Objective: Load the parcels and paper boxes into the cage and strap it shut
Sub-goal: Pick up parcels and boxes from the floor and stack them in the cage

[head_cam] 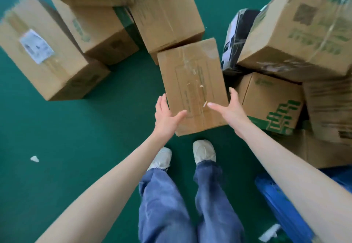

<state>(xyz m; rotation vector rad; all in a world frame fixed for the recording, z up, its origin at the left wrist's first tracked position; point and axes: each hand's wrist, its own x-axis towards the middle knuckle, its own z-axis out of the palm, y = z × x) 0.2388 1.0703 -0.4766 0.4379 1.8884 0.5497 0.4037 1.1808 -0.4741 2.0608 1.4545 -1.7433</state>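
A plain brown cardboard box [192,84] with clear tape on top stands on the green floor just ahead of my feet. My left hand [166,114] lies at the box's left side, fingers straight, thumb over the top near edge. My right hand [229,107] lies at its right side, fingers straight, thumb stretched over the top. Neither hand curls round the box. No cage shows in view.
Several cardboard boxes stand around: a labelled one [43,52] at left, stacked ones [163,10] behind, green-printed ones [302,27] piled at right with a black wrapped parcel [236,38]. A blue object [282,212] lies at lower right. Paper scraps [34,158] dot the floor.
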